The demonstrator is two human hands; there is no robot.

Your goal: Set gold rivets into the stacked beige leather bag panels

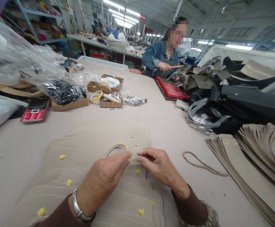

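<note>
My left hand (104, 171) is closed around a thin roll of yellow tape (116, 145), whose upper curve shows above the fingers. Just right of it, my right hand (161, 165) has thumb and fingertips drawn together; whatever they pinch is too small to make out. A small gap separates the two hands' fingertips. Under both hands lie overlapping beige panels (56, 176) fanned across the table. Small yellow tape pieces (69, 182) are stuck on several of them. Two small metal studs (131, 136) sit on the panels just beyond my fingers.
Beige strips (236, 164) are stacked at right, near a looped cord (199, 162). Black bags (243, 101) pile up behind. A red-and-black phone (35, 109) and cardboard trays of parts (111, 104) stand at left. Across the table, a person (161, 58) holds a wooden-handled tool.
</note>
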